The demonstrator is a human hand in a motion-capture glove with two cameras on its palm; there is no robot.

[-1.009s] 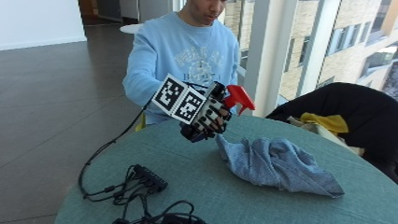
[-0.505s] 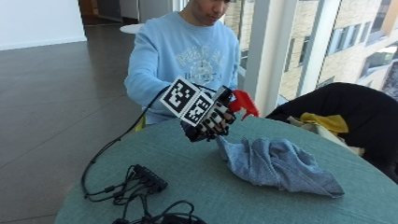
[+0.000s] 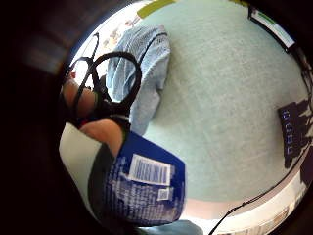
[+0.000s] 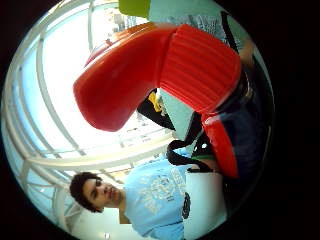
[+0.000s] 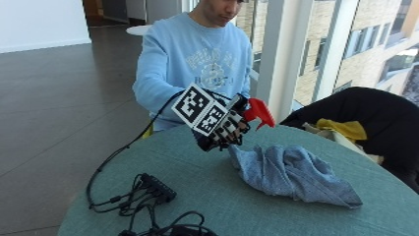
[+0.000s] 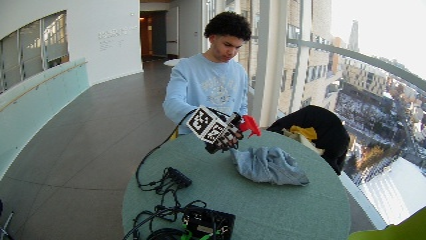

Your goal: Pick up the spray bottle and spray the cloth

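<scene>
Bottle [image 5: 256, 112] nearer cloth [image 5: 291, 173], label [image 3: 149, 170] palm-side.

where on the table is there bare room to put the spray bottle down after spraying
Bare green tabletop lies on the near side of the crumpled blue cloth, out to the table's rim. Another patch lies between the cloth and the black cables. The cable side is crowded. The gloved right hand holds the spray bottle above the table beside the cloth.
</scene>
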